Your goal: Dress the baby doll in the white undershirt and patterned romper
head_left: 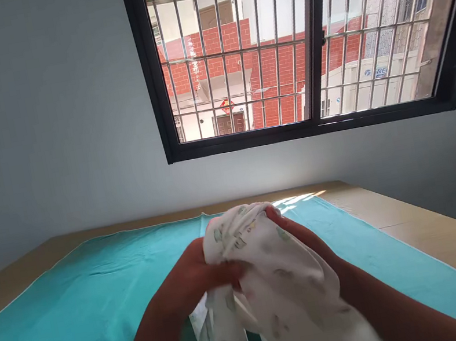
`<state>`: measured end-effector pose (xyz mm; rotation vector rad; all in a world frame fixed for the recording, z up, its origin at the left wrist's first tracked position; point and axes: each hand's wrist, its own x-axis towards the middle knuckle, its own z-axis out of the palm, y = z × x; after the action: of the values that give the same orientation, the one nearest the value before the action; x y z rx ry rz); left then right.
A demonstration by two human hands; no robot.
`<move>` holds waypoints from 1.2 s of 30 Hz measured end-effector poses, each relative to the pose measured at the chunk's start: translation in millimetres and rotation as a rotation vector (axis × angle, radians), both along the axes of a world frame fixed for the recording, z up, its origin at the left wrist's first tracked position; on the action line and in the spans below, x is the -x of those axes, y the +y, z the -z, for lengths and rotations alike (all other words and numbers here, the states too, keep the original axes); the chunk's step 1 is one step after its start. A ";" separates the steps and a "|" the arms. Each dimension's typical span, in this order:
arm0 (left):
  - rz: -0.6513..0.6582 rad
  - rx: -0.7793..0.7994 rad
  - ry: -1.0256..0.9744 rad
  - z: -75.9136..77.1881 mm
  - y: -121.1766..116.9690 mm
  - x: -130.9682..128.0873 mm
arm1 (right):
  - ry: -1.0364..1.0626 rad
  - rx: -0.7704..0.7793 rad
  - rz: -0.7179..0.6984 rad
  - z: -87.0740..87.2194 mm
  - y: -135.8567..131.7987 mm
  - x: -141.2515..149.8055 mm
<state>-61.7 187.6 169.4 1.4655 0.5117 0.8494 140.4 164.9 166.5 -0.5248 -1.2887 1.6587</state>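
Observation:
A soft white cloth [282, 278] printed with small greenish animal figures hangs bunched up in front of me, in the middle of the head view. Its folds hide whether it is a garment; a narrow part dangles on the left, and the lower end runs out of the picture. My left hand [210, 267] is closed on the cloth's left side, thumb across the front and slightly blurred. At the upper right edge, my right hand [284, 225] grips the same cloth, its fingers partly covered by the fabric.
A turquoise sheet [73, 321] with slight wrinkles covers much of the wooden table [408, 215]. Behind the table stands a grey wall [47, 120] with a black-framed, barred window [244, 139]. Sunlight falls on the table's far edge.

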 end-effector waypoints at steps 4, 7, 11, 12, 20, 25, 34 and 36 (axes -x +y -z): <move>-0.152 0.110 -0.285 5.7 5.3 -13.9 | -0.236 -0.098 -0.164 18.9 3.6 -15.1; -0.105 0.173 -0.265 6.6 2.4 -24.0 | -0.564 -0.182 -0.413 24.9 6.8 -24.8; -0.096 0.140 -0.236 0.7 -6.1 -25.8 | -0.290 -0.169 -0.198 20.4 10.2 -30.3; -0.063 0.098 -0.166 -1.4 -8.4 -24.5 | -0.169 -0.147 -0.096 18.2 10.7 -30.1; 0.029 0.014 0.057 -1.6 -13.8 -20.8 | 0.051 -0.003 0.022 17.2 -3.6 -16.3; -0.119 0.160 -0.246 -1.2 -14.2 -28.6 | -0.315 -0.093 -0.340 19.8 -8.5 -19.8; -0.059 0.164 -0.001 -0.3 -15.1 -33.0 | 0.114 -0.005 0.059 19.0 4.7 -15.7; -0.139 0.213 -0.177 3.7 -10.3 -33.9 | 0.076 -0.044 -0.022 25.4 -1.0 -12.4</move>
<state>-27.8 177.3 165.7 1.1590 0.5578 0.9929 152.8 163.9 141.2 -0.4183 -1.2767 1.6489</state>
